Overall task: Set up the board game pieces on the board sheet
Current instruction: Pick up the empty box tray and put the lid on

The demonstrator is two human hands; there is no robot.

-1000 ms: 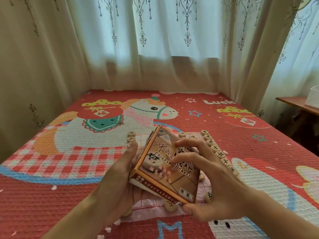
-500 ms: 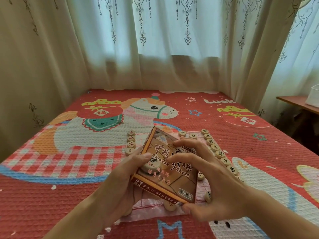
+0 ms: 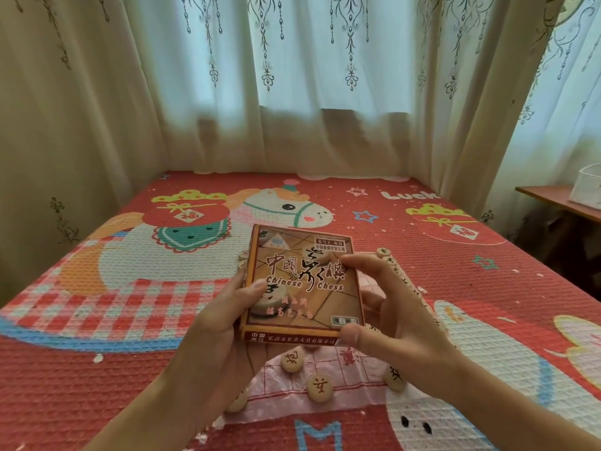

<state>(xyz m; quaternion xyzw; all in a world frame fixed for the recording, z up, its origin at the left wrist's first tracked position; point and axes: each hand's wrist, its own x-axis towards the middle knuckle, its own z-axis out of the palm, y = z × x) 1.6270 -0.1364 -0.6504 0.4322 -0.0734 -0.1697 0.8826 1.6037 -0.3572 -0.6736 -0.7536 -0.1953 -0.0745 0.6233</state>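
Grip curled round box (image 3: 302,284), left hand (image 3: 224,323), right hand (image 3: 390,320)

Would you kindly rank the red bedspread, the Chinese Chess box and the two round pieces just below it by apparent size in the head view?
1. red bedspread
2. Chinese Chess box, though held nearer the camera
3. upper piece and lower piece: they look about alike, the lower being nearer, so unranked
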